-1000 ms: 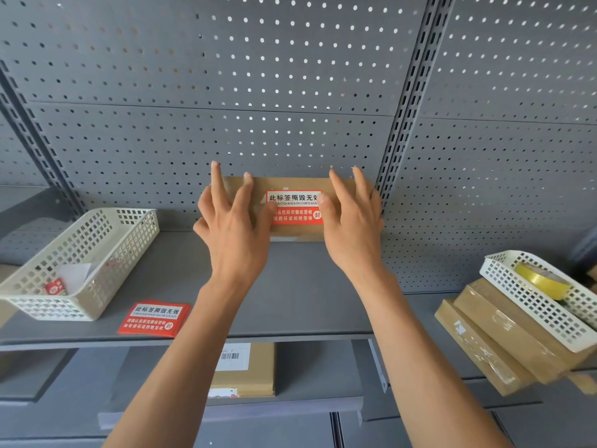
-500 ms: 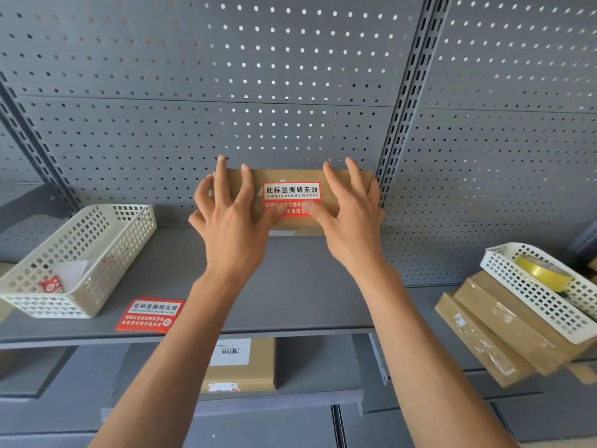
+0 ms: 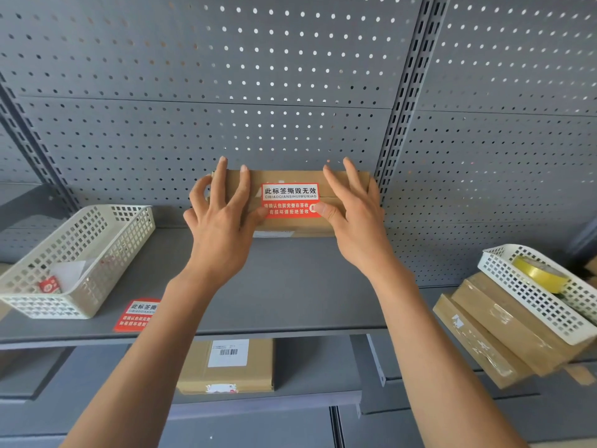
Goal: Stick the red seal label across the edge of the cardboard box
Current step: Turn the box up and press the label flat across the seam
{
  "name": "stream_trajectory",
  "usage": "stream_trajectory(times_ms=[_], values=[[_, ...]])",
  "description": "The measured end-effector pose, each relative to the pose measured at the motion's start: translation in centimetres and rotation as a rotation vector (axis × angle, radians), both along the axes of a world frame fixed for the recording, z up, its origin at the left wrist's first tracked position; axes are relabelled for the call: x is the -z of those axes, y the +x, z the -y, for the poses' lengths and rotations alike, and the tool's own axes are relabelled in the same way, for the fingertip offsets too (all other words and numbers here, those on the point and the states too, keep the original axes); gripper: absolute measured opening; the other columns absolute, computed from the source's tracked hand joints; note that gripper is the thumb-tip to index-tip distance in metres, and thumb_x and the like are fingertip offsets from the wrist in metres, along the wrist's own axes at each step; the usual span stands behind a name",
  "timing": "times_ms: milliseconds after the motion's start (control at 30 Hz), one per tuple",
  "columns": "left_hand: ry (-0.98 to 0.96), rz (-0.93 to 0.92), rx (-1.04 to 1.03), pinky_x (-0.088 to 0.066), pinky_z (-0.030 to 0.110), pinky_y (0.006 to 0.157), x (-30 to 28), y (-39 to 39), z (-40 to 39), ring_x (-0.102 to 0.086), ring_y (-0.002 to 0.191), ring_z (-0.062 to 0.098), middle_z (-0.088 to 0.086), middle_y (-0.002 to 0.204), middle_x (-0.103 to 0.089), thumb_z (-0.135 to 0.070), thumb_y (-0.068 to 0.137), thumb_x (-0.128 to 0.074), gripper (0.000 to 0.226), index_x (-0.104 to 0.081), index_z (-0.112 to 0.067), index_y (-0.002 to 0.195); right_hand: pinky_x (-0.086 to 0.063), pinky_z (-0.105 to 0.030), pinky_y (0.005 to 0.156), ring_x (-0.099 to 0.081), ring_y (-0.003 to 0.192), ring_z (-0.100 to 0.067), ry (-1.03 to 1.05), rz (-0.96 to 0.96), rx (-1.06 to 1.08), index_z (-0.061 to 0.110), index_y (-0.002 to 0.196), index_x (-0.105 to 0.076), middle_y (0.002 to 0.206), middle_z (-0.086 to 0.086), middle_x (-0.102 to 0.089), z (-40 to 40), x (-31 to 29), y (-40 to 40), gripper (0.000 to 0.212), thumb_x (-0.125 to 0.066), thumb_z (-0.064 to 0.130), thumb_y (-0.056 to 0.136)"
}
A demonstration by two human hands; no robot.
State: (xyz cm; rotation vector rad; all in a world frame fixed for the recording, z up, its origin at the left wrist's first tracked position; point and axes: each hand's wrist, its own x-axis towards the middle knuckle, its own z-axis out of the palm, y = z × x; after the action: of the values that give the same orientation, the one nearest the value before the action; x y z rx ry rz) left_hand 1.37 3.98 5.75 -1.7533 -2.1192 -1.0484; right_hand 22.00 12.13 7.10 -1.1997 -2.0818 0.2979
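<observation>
— Where is the red seal label [image 3: 290, 200] found?
— Across the cardboard box [image 3: 292, 202] edge, at the shelf [image 3: 290, 286] back. It is pressed by left hand [image 3: 223, 218] and right hand [image 3: 352, 215], fingers spread.
— Counts?
— Two baskets [image 3: 77, 260] are seen; bare shelf is left in front.

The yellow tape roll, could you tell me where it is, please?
At the far right, the yellow tape roll lies in a white basket atop stacked cardboard boxes.

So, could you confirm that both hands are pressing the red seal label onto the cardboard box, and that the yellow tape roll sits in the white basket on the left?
Not quite: the head view shows the yellow tape roll in the white basket on the right. The left hand and right hand are indeed pressing the red seal label onto the cardboard box.
</observation>
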Motion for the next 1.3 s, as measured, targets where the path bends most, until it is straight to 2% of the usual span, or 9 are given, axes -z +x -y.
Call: stream_trajectory(times_ms=[100, 233, 333, 700, 933, 1033, 1133, 1200, 1300], values=[[-0.019, 0.01, -0.014, -0.026, 0.056, 0.103, -0.1, 0.4, 0.1, -0.012, 0.146, 0.033, -0.001, 0.169, -0.005, -0.057, 0.099, -0.043, 0.063, -0.028, -0.031, 0.155, -0.021, -0.061, 0.115, -0.005, 0.152, -0.031, -0.021, 0.001, 0.016, 0.04, 0.154, -0.027, 0.169, 0.01, -0.005, 0.6, -0.1, -0.2, 0.064, -0.048, 0.057, 0.096], [-0.041, -0.004, -0.107, -0.027, 0.057, 0.104, -0.1, 1.7, -0.2, -0.011, 0.148, 0.034, 0.0, 0.169, -0.006, -0.078, 0.083, -0.047, 0.089, -0.025, -0.031, 0.156, -0.02, -0.061, 0.114, -0.003, 0.152, -0.037, -0.027, 0.019, 0.134, 0.04, 0.155, -0.022, 0.169, 0.007, -0.002, 1.8, -0.2, -2.1, 0.094, -0.054, 0.081, 0.076], [-0.032, -0.013, -0.101, -0.029, 0.056, 0.102, 0.0, 1.3, -0.3, -0.013, 0.147, 0.034, 0.001, 0.168, -0.009, -0.075, 0.082, -0.053, 0.089, -0.027, -0.032, 0.155, -0.021, -0.062, 0.113, -0.002, 0.152, -0.037, -0.017, 0.031, 0.103, 0.041, 0.156, -0.019, 0.169, 0.007, 0.0, 1.5, 0.0, -1.8, 0.097, -0.06, 0.078, 0.076], [-0.045, 0.051, 0.014, -0.023, 0.055, 0.106, -0.2, 0.0, 0.0, -0.01, 0.147, 0.029, -0.007, 0.168, -0.007, -0.053, 0.089, -0.063, 0.075, -0.03, -0.034, 0.153, -0.014, -0.059, 0.12, 0.001, 0.153, -0.029, -0.096, -0.075, -0.012, 0.042, 0.154, -0.028, 0.168, 0.015, -0.002, 0.7, -0.1, -0.3, 0.074, -0.067, 0.043, 0.091], [-0.058, 0.094, 0.083, -0.019, 0.056, 0.107, -0.2, -0.8, 0.4, -0.008, 0.148, 0.027, -0.016, 0.168, -0.001, -0.038, 0.097, -0.058, 0.065, -0.027, -0.034, 0.155, -0.008, -0.053, 0.124, 0.004, 0.155, -0.019, -0.158, -0.119, -0.064, 0.042, 0.153, -0.03, 0.168, 0.017, -0.004, 0.7, -0.5, 0.5, 0.07, -0.065, 0.024, 0.095], [-0.041, 0.129, 0.063, -0.019, 0.056, 0.107, -0.5, -0.2, 0.4, -0.009, 0.148, 0.026, -0.018, 0.167, -0.003, -0.054, 0.099, -0.045, 0.06, -0.029, -0.036, 0.154, -0.011, -0.058, 0.122, 0.004, 0.155, -0.019, -0.156, -0.146, -0.047, 0.042, 0.152, -0.032, 0.167, 0.019, -0.004, 1.1, -0.5, 0.1, 0.067, -0.064, 0.037, 0.093], [-0.035, 0.064, -0.031, -0.024, 0.056, 0.104, -0.4, 0.8, 0.0, -0.012, 0.148, 0.032, -0.015, 0.168, -0.008, -0.074, 0.088, -0.044, 0.081, -0.028, -0.032, 0.155, -0.014, -0.062, 0.117, 0.002, 0.154, -0.023, -0.116, -0.118, 0.059, 0.04, 0.154, -0.028, 0.167, 0.017, -0.004, 1.6, -0.3, -1.3, 0.085, -0.067, 0.061, 0.082], [-0.017, 0.014, -0.055, -0.028, 0.055, 0.1, 0.0, 1.0, -0.1, -0.015, 0.147, 0.035, -0.012, 0.168, -0.01, -0.073, 0.086, -0.048, 0.084, -0.028, -0.03, 0.155, -0.017, -0.063, 0.114, -0.001, 0.154, -0.025, -0.085, -0.095, 0.082, 0.038, 0.154, -0.027, 0.168, 0.015, -0.005, 1.6, -0.1, -1.7, 0.09, -0.07, 0.061, 0.079], [-0.013, -0.006, -0.023, -0.03, 0.056, 0.1, 0.3, 0.3, -0.1, -0.017, 0.146, 0.036, -0.012, 0.168, -0.012, -0.067, 0.088, -0.052, 0.079, -0.029, -0.031, 0.154, -0.016, -0.06, 0.118, -0.001, 0.153, -0.025, -0.106, -0.105, 0.043, 0.036, 0.155, -0.028, 0.168, 0.016, -0.005, 1.1, 0.0, -1.1, 0.085, -0.072, 0.048, 0.084]])
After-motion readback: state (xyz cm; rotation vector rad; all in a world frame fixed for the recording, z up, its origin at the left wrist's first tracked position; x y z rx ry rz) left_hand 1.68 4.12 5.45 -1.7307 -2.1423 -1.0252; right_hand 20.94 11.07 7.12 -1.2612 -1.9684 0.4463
